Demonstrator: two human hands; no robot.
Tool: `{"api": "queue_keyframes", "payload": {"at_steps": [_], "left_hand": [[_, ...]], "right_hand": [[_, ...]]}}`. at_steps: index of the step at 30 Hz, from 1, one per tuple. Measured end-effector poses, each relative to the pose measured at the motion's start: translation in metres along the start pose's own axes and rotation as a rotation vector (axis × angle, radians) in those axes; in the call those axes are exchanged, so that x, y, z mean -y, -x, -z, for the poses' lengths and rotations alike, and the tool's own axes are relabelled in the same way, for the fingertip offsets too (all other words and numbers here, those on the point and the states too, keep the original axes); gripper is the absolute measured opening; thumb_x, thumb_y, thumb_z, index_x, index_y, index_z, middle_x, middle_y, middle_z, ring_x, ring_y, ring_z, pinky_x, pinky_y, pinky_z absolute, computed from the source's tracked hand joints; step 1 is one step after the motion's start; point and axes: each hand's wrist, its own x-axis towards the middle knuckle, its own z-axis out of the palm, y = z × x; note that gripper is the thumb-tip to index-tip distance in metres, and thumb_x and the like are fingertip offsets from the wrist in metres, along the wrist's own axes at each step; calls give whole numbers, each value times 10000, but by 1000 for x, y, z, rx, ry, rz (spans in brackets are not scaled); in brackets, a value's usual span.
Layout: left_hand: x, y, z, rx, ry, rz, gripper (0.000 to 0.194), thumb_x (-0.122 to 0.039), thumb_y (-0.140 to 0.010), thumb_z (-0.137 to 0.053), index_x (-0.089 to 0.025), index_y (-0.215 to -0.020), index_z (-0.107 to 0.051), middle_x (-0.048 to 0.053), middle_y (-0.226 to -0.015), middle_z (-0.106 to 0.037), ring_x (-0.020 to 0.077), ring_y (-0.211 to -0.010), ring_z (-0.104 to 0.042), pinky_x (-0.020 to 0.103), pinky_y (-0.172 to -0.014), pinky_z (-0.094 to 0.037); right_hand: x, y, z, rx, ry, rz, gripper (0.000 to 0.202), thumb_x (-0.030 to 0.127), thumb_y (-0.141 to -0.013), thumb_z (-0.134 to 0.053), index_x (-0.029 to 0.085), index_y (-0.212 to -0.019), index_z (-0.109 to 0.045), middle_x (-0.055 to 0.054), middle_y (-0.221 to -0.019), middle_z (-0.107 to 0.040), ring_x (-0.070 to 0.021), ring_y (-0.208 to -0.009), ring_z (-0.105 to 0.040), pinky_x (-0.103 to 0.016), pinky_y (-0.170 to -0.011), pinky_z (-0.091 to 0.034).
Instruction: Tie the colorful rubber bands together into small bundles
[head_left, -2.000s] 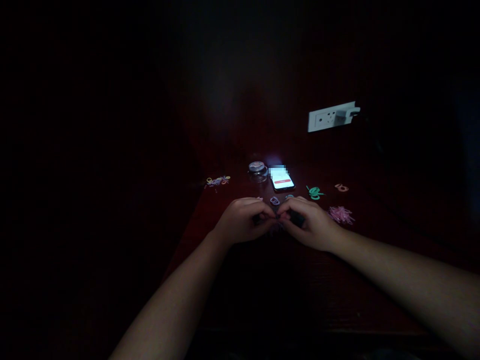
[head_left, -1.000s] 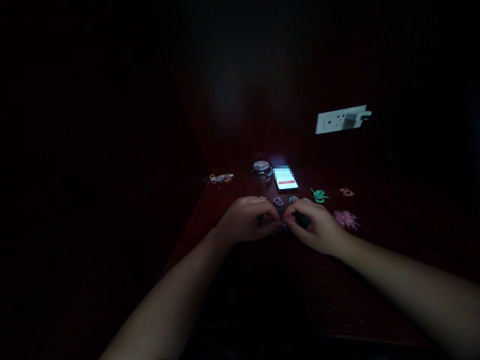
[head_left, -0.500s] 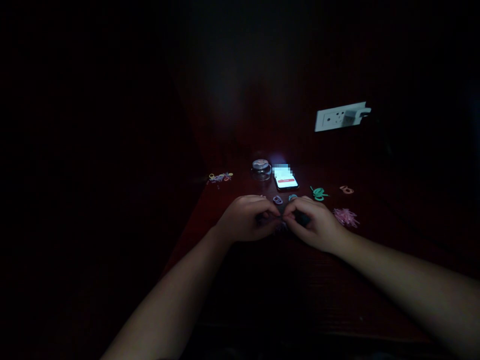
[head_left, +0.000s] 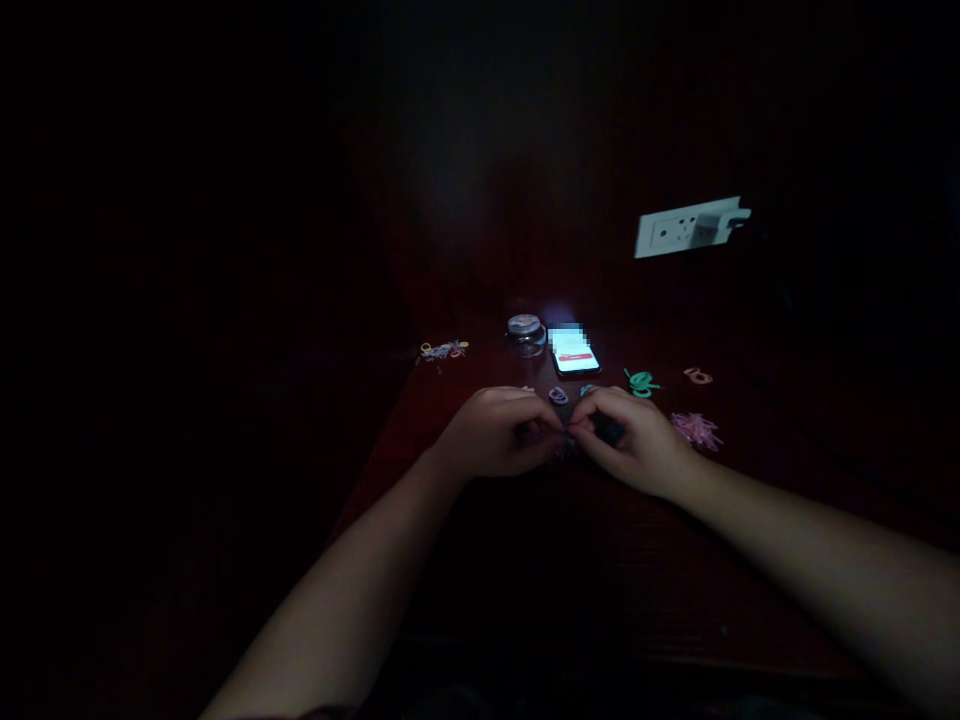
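Note:
My left hand (head_left: pixel 502 430) and my right hand (head_left: pixel 634 440) meet fingertip to fingertip low over the dark red table. Both are closed in a pinch; whatever lies between the fingertips is too small and dim to make out. Beneath the fingers shows part of a purple pile (head_left: pixel 564 448) of small pieces. Just beyond them lie purple loops (head_left: pixel 558 396) and a bit of blue loops (head_left: pixel 586 391), partly covered by my right hand. A pile of thin pink bands (head_left: pixel 697 431) is to the right of my right hand, with green loops (head_left: pixel 642 383) behind it.
A lit phone (head_left: pixel 575 350) lies at the back beside a lidded clear jar (head_left: pixel 525 337). Mixed coloured bands (head_left: pixel 444 350) are at the back left, orange loops (head_left: pixel 698 376) at the right. A wall socket (head_left: pixel 686 228) with a plug is above. The table (head_left: pixel 660 590) is dimly lit.
The view has shifted slightly, so the objects sit a little higher and farther right. Both hands keep their pinch, fingertips together, with hardly any movement.

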Motion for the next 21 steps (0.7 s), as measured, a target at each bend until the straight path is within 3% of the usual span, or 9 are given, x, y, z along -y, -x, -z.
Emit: {"api": "queue_keyframes", "payload": {"at_steps": [9,17,21], "left_hand": [[1,-2,1,44,-19,-1,154,-226,-908,-528,-170,-846,-657,10,-725,-661,120,-674,-598,262,-652,-467],[0,-1,-1,57,-1,42,151,-334,-864,-632,-187,-853,-662,4,-741,-667,118,-680,-600,259,-650,-479],[-1,0,-2,13,29,67,201,-326,-830,-672,-190,-977,-656,14,-826,-674,117,-726,-619,253,-680,-500]], "right_hand": [[0,-2,0,9,-19,15,37,151,-853,-603,187,-849,-596,-7,-738,-592,-156,-708,-536,-311,-685,-419],[0,-1,0,5,-24,20,50,141,-851,-604,189,-845,-592,-4,-739,-586,-156,-712,-532,-312,-689,-416],[0,0,0,3,-28,16,47,146,-852,-613,188,-866,-596,-5,-752,-593,-153,-714,-542,-310,-699,-420]]}}
